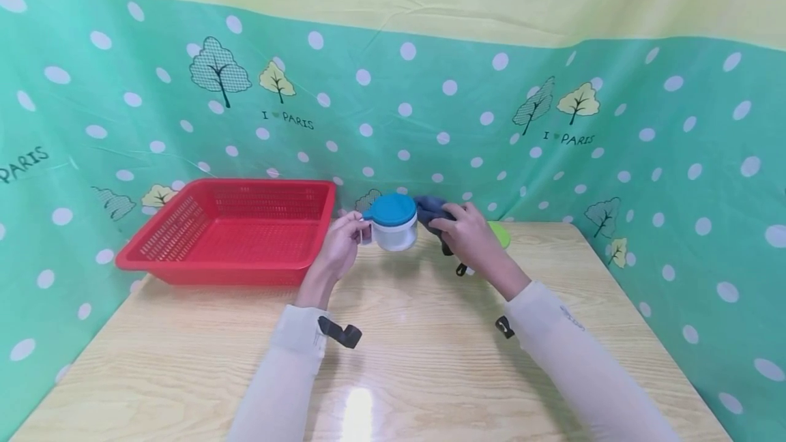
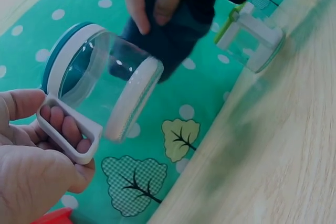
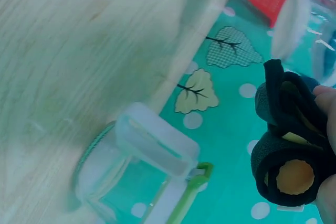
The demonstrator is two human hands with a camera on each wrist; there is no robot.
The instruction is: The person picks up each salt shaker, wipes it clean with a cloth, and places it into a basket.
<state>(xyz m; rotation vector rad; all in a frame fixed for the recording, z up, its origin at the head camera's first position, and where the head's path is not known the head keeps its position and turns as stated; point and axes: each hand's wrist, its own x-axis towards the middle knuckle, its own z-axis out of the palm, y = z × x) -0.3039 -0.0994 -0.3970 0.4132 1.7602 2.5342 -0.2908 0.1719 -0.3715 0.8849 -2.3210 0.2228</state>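
Observation:
My left hand [image 1: 338, 245] holds a clear jar [image 1: 396, 238] by its white loop handle [image 2: 67, 139], fingers curled through the loop. A blue lid [image 1: 394, 209] covers the jar, its tab near my thumb and forefinger. The jar is lifted above the table. In my right hand [image 1: 471, 234] is a bunched dark blue cloth item [image 2: 181, 35], gripped between thumb and fingers close beside the jar. The right wrist view shows its rolled end with a tan-orange round [image 3: 295, 177] inside. A second clear jar [image 3: 126, 182], with a green lid [image 1: 500, 234] and white handle, stands beyond my right hand.
A red plastic basket [image 1: 227, 277] with slotted sides sits at the back left of the light wooden table [image 1: 405, 360]. Behind the table hangs a green dotted curtain [image 1: 368, 101], which also runs along both sides.

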